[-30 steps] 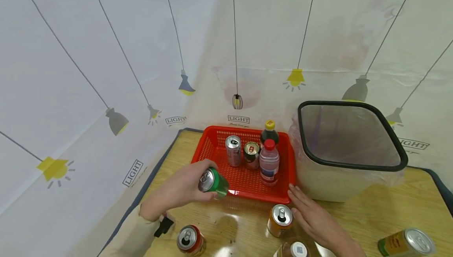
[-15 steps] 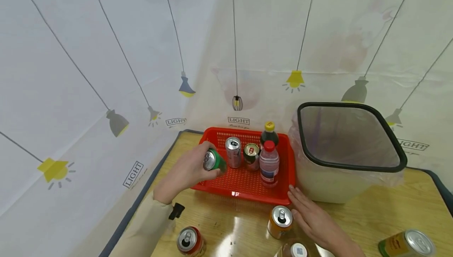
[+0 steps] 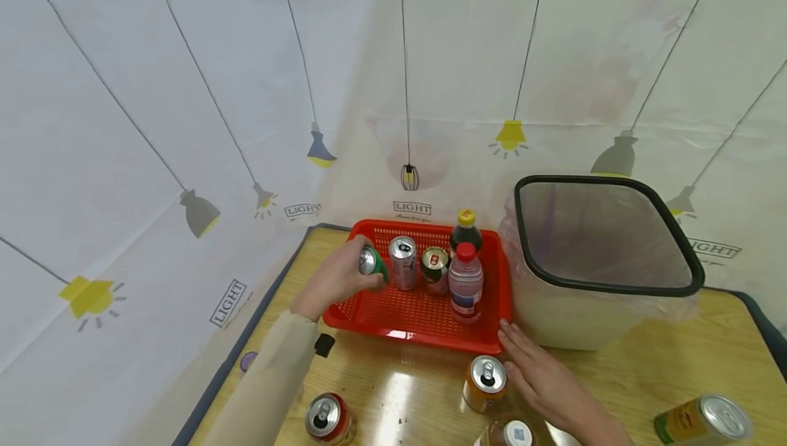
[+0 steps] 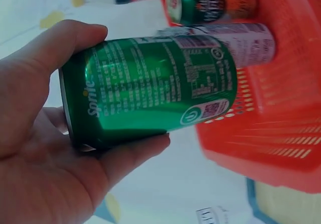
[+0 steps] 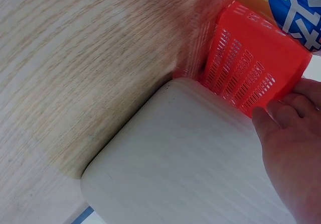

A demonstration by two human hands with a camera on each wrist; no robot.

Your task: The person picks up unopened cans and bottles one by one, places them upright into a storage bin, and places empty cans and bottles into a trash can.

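A green Sprite can [image 4: 150, 86] is gripped in my left hand [image 3: 335, 275], tilted over the left end of the red plastic basket [image 3: 393, 333]. In the basket stand a silver-pink can [image 3: 403, 265], a dark can with a gold top [image 3: 434, 272], a red-capped bottle [image 3: 465, 285] and a yellow-capped dark bottle [image 3: 466, 233]. My right hand [image 3: 547, 374] rests its fingertips at the basket's front right corner, fingers straight. Just left of that hand an orange can [image 3: 484, 384] stands upright on the table.
A bin with a black rim [image 3: 615, 289] and a plastic liner stands right of the basket. On the wooden table [image 3: 375, 378] are a red can [image 3: 328, 419], a white-capped bottle [image 3: 516, 432], a yellow-green can [image 3: 703, 419] lying on its side and a purple round thing [image 3: 248, 362].
My left hand has carried the Sprite can from the basket's front rim back and over its left end. The right hand has stayed at the basket's corner.
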